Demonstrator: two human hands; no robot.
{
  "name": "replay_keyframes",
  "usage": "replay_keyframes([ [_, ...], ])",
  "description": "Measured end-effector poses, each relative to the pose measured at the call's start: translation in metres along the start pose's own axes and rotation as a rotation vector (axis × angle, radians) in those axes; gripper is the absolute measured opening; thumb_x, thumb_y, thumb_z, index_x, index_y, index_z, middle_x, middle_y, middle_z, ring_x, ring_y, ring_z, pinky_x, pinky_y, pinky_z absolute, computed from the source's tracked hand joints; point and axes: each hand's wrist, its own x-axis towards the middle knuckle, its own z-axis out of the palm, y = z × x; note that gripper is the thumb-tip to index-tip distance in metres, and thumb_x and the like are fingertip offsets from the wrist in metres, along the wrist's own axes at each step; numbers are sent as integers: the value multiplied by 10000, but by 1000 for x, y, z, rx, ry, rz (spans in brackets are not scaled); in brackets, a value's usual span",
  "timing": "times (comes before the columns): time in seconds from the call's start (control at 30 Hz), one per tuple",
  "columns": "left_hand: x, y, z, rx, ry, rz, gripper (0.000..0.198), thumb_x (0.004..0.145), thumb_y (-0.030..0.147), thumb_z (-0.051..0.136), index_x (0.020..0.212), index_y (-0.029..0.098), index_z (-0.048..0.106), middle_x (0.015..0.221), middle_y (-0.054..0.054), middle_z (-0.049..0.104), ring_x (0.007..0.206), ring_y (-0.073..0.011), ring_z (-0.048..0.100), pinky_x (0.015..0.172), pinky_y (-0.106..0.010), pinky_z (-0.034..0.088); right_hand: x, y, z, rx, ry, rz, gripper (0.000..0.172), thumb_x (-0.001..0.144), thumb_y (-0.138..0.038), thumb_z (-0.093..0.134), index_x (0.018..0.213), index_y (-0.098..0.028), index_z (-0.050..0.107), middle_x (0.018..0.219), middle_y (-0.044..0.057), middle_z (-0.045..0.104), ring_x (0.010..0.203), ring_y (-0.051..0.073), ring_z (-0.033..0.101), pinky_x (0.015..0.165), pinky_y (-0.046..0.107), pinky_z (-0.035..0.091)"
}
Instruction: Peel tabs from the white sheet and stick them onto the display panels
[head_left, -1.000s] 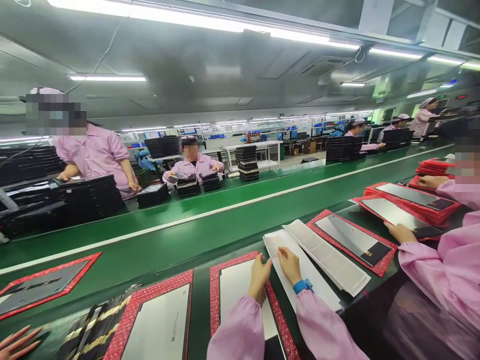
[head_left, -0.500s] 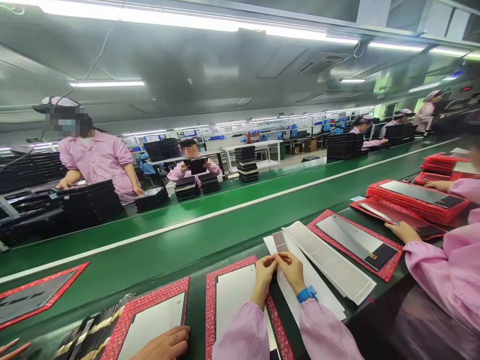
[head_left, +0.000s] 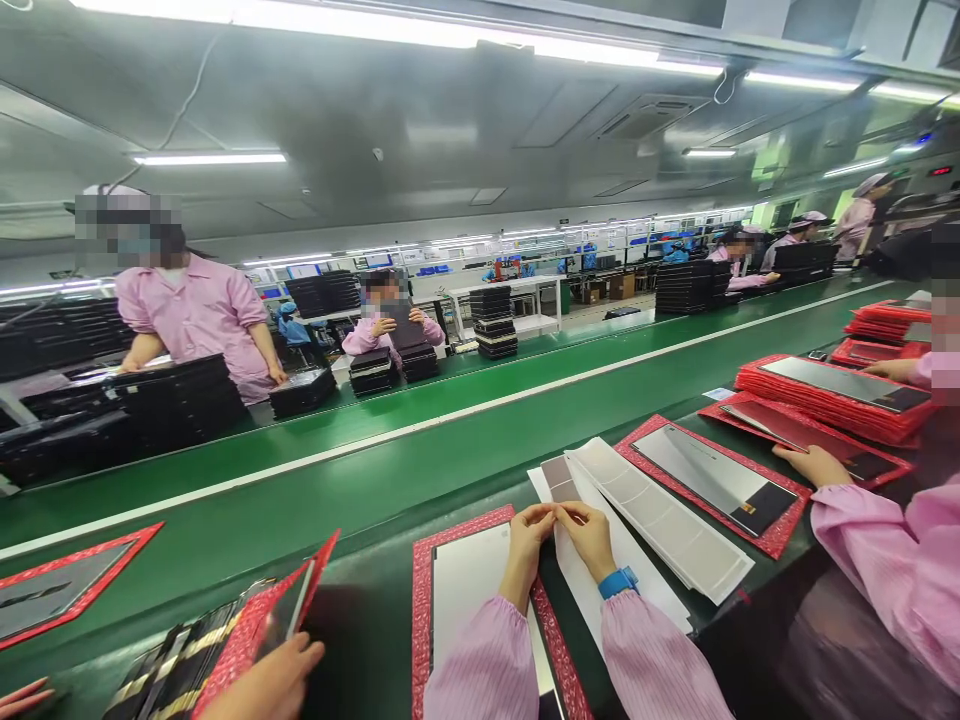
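Note:
My left hand [head_left: 527, 537] and my right hand [head_left: 592, 537], which wears a blue wristband [head_left: 618, 581], meet fingertip to fingertip. Both pinch a thin pale strip [head_left: 556, 510] between them. They hover over the gap between a red-edged tray [head_left: 421, 600] holding a pale flat panel [head_left: 465, 585] and a white backing sheet [head_left: 564, 478] showing a grey patch. A second white sheet of labels [head_left: 660, 520] lies just to the right of it.
A co-worker's hand [head_left: 266, 680] at lower left tilts another red tray [head_left: 259, 625] up on edge. A pink-sleeved co-worker's hand [head_left: 814, 465] at the right rests by stacked red trays [head_left: 832, 395]. A green conveyor belt [head_left: 450, 450] runs across, with people and black stacks beyond.
My two hands have come together at the backing sheet and now pinch a strip between them. At the left, a co-worker's hand came in and tipped the neighbouring red tray up.

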Motion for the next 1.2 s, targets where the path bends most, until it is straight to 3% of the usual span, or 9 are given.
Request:
replay_keyframes([
  [0.03,14,-10,11,-3,-8,5,160,682,301,692,698,148,648,672,-4,676,691,-161,646,687,-320,517,0,0,0,0,-3,-1,337,678,-455,623,769,-136,684,794,93,680,747,203,634,721,327,518],
  [0.1,31,-26,15,-7,-17,22,204,724,306,656,800,118,638,762,-23,682,723,-148,638,727,-330,501,-1,-2,0,-1,-7,-1,328,682,-450,621,774,-141,683,804,90,679,757,201,630,729,325,513],
  [0.3,34,-45,-5,66,40,84,287,642,333,671,832,118,658,833,-100,695,774,-199,640,702,-286,488,-1,-4,0,7,-9,13,321,674,-446,626,779,-149,683,812,80,676,760,190,618,718,303,504],
  [0.53,36,-52,0,348,391,172,236,650,190,588,886,177,574,639,-6,632,595,-150,603,594,-250,447,3,0,-5,-9,139,59,372,624,-487,640,701,-125,682,708,74,674,681,186,606,664,291,484],
  [0.63,35,-54,1,450,480,179,201,633,155,579,830,192,572,598,8,616,545,-151,585,559,-245,419,6,1,-10,10,245,71,420,608,-518,632,706,-112,677,708,77,674,678,188,608,638,277,481],
  [0.8,35,-55,3,554,481,198,90,628,137,560,685,191,603,578,-7,619,561,-164,590,570,-251,414,21,3,-24,52,442,86,466,601,-543,617,734,-98,652,708,74,669,668,184,609,619,271,490],
  [0.97,33,-53,6,600,456,230,71,643,149,544,637,181,607,605,-28,628,587,-182,591,610,-282,424,41,-10,-59,55,558,84,475,633,-555,577,725,-91,624,666,64,655,591,166,597,597,292,501],
  [1.1,24,-37,14,612,423,281,76,668,197,558,646,175,628,681,-51,631,653,-204,593,677,-321,424,35,-43,-84,-22,556,27,427,676,-520,566,745,-101,619,690,71,654,625,175,599,623,299,493],
  [1.2,6,-13,24,596,387,333,158,729,297,551,757,170,641,827,-76,628,761,-215,585,730,-329,423,9,-73,-84,-113,441,-54,309,679,-440,617,734,-137,637,720,61,655,695,188,600,686,303,479],
])
